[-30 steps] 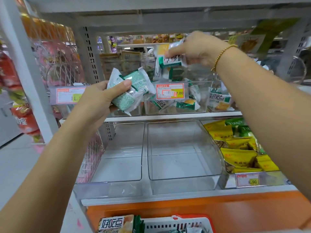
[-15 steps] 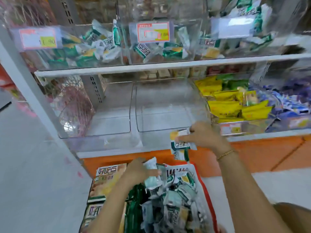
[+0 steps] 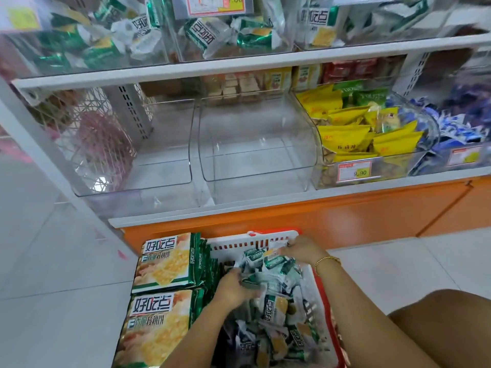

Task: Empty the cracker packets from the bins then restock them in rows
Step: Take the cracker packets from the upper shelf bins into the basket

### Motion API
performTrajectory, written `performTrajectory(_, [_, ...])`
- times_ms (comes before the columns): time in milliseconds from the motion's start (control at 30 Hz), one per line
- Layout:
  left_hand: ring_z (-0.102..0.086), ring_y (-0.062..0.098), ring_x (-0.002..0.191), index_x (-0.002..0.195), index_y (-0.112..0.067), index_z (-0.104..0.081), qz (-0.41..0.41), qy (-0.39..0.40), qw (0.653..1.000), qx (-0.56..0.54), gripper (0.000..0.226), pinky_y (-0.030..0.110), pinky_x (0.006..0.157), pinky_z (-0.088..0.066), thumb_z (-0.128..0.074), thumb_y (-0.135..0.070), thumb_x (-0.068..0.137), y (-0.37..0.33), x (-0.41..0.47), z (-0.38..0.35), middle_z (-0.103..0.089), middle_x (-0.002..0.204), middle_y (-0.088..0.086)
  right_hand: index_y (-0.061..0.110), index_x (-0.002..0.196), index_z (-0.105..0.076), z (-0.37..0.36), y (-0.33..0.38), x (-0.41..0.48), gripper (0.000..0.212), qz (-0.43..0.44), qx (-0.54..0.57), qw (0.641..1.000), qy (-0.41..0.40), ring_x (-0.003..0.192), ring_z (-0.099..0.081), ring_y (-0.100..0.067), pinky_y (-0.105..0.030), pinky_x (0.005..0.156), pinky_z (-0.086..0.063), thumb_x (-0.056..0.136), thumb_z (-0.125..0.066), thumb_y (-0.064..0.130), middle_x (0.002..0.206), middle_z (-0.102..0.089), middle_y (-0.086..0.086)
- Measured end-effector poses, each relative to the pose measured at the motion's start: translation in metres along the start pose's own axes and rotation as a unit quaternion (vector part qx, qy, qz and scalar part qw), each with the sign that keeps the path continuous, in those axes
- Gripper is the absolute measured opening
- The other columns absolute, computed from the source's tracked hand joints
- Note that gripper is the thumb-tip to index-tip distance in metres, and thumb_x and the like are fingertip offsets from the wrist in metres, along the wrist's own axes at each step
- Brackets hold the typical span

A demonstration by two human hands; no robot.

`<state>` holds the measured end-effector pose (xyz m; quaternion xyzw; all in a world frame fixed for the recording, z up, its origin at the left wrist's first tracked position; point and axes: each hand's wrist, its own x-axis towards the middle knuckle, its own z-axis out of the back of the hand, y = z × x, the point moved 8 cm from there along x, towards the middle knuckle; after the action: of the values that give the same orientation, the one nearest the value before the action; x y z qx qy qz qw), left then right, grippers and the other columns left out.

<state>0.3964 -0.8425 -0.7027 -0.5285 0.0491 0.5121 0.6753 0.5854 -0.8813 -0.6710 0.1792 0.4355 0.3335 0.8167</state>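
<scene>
1. Pale floor tiles (image 3: 53, 261) fill the left of the aisle, and a pink wire rack (image 3: 101, 144) hangs at the end of the shelving.
2. Up top, the upper bins (image 3: 106, 35) hold green-and-white packets tumbled every which way. A red-edged price tag (image 3: 218, 4) is on the middle one.
3. One shelf down, the left clear bin (image 3: 164, 144) and the middle clear bin (image 3: 255, 144) stand side by side, both empty.
4. On the floor against the orange base (image 3: 318, 216), two large cracker bags (image 3: 167, 258) lie flat, one in front of the other. They are pressed against the left side of a white basket (image 3: 255, 241) with red trim.
5. The cracker packets (image 3: 276, 309) are heaped loose in that basket, well below the bins.
6. The left hand (image 3: 233, 288) is down in the heap near its left edge. Its thumb and bent fingers are closed on a packet or two, though blur hides the exact grip.
7. The right hand (image 3: 303, 251), with a gold bracelet (image 3: 326, 261) at the wrist, is at the basket's far end and pinches the edge of a packet on top of the pile.
8. Further right on the lower shelf, a bin of yellow packets (image 3: 353, 134) carries a label (image 3: 356, 172) reading 9.90, and blue packets (image 3: 451, 123) fill the bin beyond it.
9. A bare knee (image 3: 438, 328) shows at the lower right.
</scene>
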Motion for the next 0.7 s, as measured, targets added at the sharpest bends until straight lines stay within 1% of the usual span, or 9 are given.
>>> performTrajectory(33, [-0.049, 0.010, 0.109, 0.130, -0.011, -0.048, -0.022, -0.023, 0.999, 0.016, 0.056, 0.018, 0.091, -0.039, -0.072, -0.027, 0.083, -0.013, -0.004, 0.010, -0.051, 0.135, 0.002, 0.006, 0.095, -0.068, 0.005, 0.005, -0.002, 0.031, 0.013, -0.014, 1.000, -0.011, 0.085, -0.061, -0.023, -0.030, 0.074, -0.046, 0.087, -0.067, 0.036, 0.097, -0.066, -0.012])
performTrajectory(100, [-0.054, 0.009, 0.094, 0.110, -0.015, -0.061, -0.085, -0.104, 0.990, 0.033, 0.025, 0.017, 0.084, -0.041, -0.065, -0.026, 0.089, -0.048, -0.015, 0.043, -0.062, 0.122, 0.002, 0.015, 0.056, -0.046, 0.022, 0.029, -0.009, 0.042, 0.065, -0.007, 0.997, -0.039, 0.058, -0.040, -0.020, -0.029, 0.061, -0.029, 0.086, -0.068, 0.033, 0.059, -0.043, -0.004])
performTrajectory(167, [-0.061, 0.012, 0.077, 0.086, -0.020, -0.065, -0.164, -0.196, 0.966, 0.029, 0.008, 0.011, 0.066, -0.041, -0.062, -0.026, 0.091, -0.093, -0.036, 0.087, -0.069, 0.092, -0.004, 0.013, 0.059, -0.049, 0.049, 0.074, -0.036, 0.038, 0.154, 0.014, 0.983, -0.095, 0.056, -0.042, -0.017, -0.028, 0.059, -0.032, 0.085, -0.069, 0.033, 0.057, -0.045, -0.002])
performTrajectory(233, [-0.054, 0.007, 0.058, 0.066, -0.017, -0.057, -0.254, -0.281, 0.925, 0.011, 0.027, 0.015, 0.053, -0.034, -0.062, -0.030, 0.090, -0.144, -0.068, 0.135, -0.057, 0.061, -0.008, 0.012, 0.066, -0.057, 0.083, 0.131, -0.080, 0.032, 0.256, 0.032, 0.955, -0.145, 0.056, -0.048, -0.010, -0.024, 0.056, -0.039, 0.084, -0.071, 0.034, 0.058, -0.052, 0.004])
performTrajectory(333, [-0.041, 0.007, 0.048, 0.062, -0.010, -0.052, -0.383, -0.394, 0.835, 0.008, 0.042, 0.022, 0.051, -0.032, -0.060, -0.040, 0.090, -0.218, -0.138, 0.209, -0.046, 0.051, -0.004, 0.015, 0.064, -0.056, 0.133, 0.211, -0.151, 0.032, 0.387, 0.043, 0.898, -0.207, 0.047, -0.039, -0.003, -0.018, 0.048, -0.031, 0.083, -0.071, 0.036, 0.047, -0.044, 0.011])
performTrajectory(433, [-0.049, 0.007, 0.055, 0.064, -0.017, -0.050, -0.479, -0.467, 0.743, 0.018, 0.032, 0.022, 0.057, -0.040, -0.059, -0.038, 0.087, -0.272, -0.203, 0.271, -0.052, 0.057, -0.006, 0.020, 0.068, -0.058, 0.177, 0.275, -0.212, 0.023, 0.494, 0.027, 0.831, -0.255, 0.050, -0.043, -0.003, -0.016, 0.051, -0.034, 0.081, -0.073, 0.033, 0.053, -0.050, 0.014])
performTrajectory(567, [-0.054, 0.008, 0.091, 0.096, -0.018, -0.061, -0.512, -0.549, 0.652, 0.109, 0.014, 0.014, 0.082, -0.040, -0.062, -0.031, 0.090, -0.319, -0.249, 0.333, -0.058, 0.098, -0.004, 0.018, 0.084, -0.064, 0.235, 0.357, -0.248, 0.015, 0.543, -0.064, 0.766, -0.338, 0.068, -0.055, -0.003, -0.011, 0.062, -0.041, 0.082, -0.073, 0.029, 0.076, -0.060, 0.014])
performTrajectory(633, [-0.049, 0.005, 0.099, 0.113, -0.017, -0.061, -0.461, -0.547, 0.674, 0.185, 0.030, 0.007, 0.084, -0.031, -0.061, -0.036, 0.090, -0.334, -0.239, 0.358, -0.056, 0.111, -0.004, 0.020, 0.089, -0.065, 0.258, 0.394, -0.245, 0.016, 0.529, -0.116, 0.757, -0.364, 0.072, -0.054, 0.000, -0.013, 0.068, -0.043, 0.083, -0.071, 0.033, 0.081, -0.060, 0.014])
performTrajectory(700, [-0.054, 0.013, 0.100, 0.115, -0.019, -0.063, -0.393, -0.514, 0.724, 0.239, 0.035, 0.019, 0.082, -0.035, -0.059, -0.042, 0.089, -0.338, -0.215, 0.375, -0.062, 0.116, -0.003, 0.020, 0.093, -0.068, 0.277, 0.429, -0.225, 0.019, 0.487, -0.173, 0.772, -0.369, 0.081, -0.057, -0.008, -0.023, 0.077, -0.046, 0.084, -0.070, 0.036, 0.089, -0.064, 0.007])
